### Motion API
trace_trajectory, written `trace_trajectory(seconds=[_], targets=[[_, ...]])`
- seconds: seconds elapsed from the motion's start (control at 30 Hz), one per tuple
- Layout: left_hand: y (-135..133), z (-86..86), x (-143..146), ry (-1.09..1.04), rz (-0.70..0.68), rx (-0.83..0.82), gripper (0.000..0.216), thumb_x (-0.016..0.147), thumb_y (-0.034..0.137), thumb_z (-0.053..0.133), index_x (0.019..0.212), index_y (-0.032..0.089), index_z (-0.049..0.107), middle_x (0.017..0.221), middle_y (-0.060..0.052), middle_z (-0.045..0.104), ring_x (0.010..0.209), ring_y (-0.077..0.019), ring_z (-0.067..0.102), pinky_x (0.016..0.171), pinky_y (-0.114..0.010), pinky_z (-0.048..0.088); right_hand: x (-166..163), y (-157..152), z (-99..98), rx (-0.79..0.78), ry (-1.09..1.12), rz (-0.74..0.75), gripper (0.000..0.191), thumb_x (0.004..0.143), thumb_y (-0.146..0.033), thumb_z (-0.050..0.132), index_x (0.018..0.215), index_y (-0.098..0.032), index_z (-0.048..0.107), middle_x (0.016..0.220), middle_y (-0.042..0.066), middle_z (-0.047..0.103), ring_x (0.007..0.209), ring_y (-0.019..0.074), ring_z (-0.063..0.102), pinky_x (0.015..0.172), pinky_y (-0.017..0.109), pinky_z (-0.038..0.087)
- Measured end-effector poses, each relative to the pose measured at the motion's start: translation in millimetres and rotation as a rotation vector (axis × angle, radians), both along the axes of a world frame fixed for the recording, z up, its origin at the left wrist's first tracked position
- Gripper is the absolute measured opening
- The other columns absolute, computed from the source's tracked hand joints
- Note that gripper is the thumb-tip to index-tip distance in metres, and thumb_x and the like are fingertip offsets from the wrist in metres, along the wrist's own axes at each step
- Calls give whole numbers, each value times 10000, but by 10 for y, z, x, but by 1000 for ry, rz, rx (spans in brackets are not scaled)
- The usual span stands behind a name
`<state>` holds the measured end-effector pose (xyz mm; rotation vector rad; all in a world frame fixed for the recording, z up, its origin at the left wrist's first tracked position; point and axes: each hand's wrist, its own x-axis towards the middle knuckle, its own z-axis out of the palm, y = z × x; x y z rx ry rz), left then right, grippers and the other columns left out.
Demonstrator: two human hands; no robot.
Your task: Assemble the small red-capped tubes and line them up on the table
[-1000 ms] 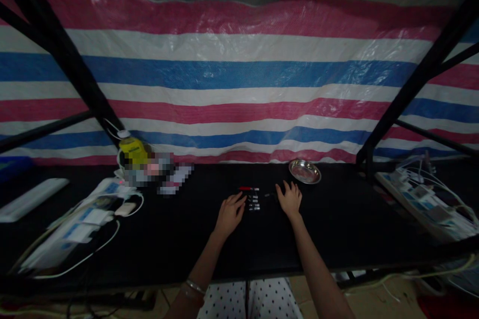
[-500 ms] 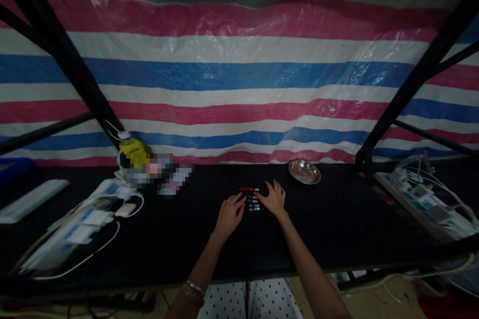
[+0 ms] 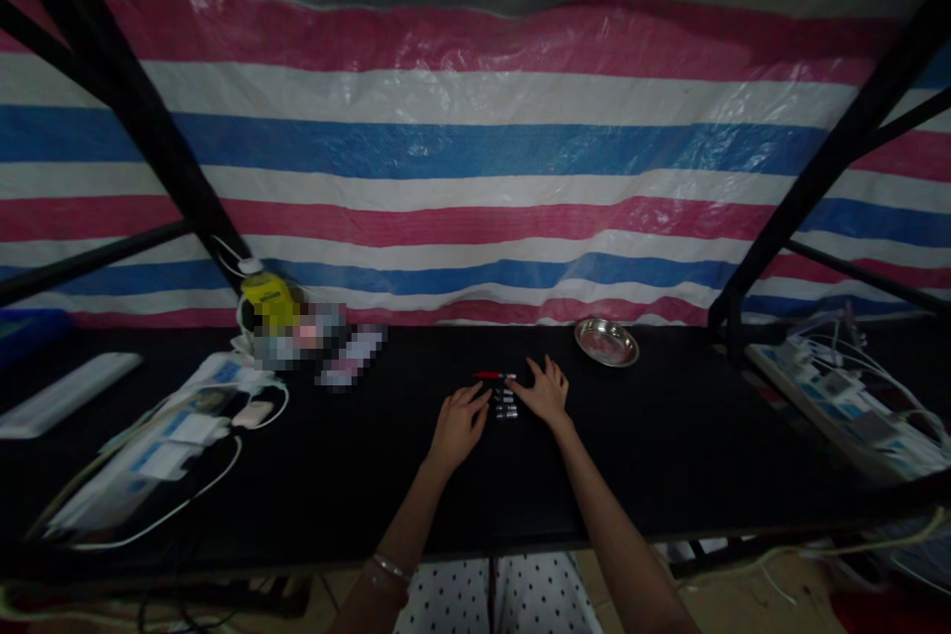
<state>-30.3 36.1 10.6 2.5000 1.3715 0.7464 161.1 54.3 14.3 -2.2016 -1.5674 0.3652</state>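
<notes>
At the far left of the dark tabletop (image 3: 334, 475) lay a long white bar (image 3: 70, 394), then a power strip (image 3: 159, 446) crowded with plugs and white cords. Behind that stood a yellow bottle (image 3: 268, 301).

Near the middle, the left hand (image 3: 456, 428) rested palm down, its fingers loosely bent and slightly apart, with nothing gripped between them. Its fingertips came right up to the left end of a small stack of metal pieces (image 3: 506, 411), which lay in short rows one below another. Just above them lay a red stick (image 3: 487, 375) with a silvery end, running the same way.

The right hand (image 3: 546, 394) was spread wide, thumb reaching left to the ends of the rows; in this dim light, whether it touched a piece could not be told. Judging by the layout, the lining-up was well along: stick and pieces lay roughly parallel, with perhaps only small straightening left.

Farther right sat a shiny metal dish (image 3: 606, 343), apart from both hands, then another power strip (image 3: 824, 396).
</notes>
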Motion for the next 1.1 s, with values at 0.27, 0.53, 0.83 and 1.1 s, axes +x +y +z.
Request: trace_trajectory(seconds=[0.27,0.53,0.83,1.1], targets=[[-3,0,-3,-18,6,7,334,889,253,426,1183,278,582,1272,-52,556,1130,-230,511,926,-446,423,20,-13,-30,-11,15,0,711,735,-604,537,1343,-254,419,1477,117,248,1356,272,203,1060,413,133],[-1,4,-1,-12,6,5,334,890,252,421,1184,278,580,1271,-54,556,1121,-228,514,913,-450,431,43,-150,-94,51,-32,-3,599,846,-472,451,1362,-174,393,1452,151,298,1344,261,242,1053,381,189],[-5,-12,-1,-6,12,-5,337,891,249,420,1187,278,578,1280,-51,550,1124,-228,512,917,-445,425,11,-279,-175,82,-195,18,459,921,-294,319,1343,-143,422,1424,147,357,1312,252,304,1036,371,220],[-5,16,-3,-18,14,-9,335,889,252,429,1188,280,576,1275,-40,557,1119,-216,516,913,-423,428,-13,-221,-62,107,-189,-19,399,927,-267,324,1274,-205,509,1356,110,456,1239,251,379,970,390,280]])
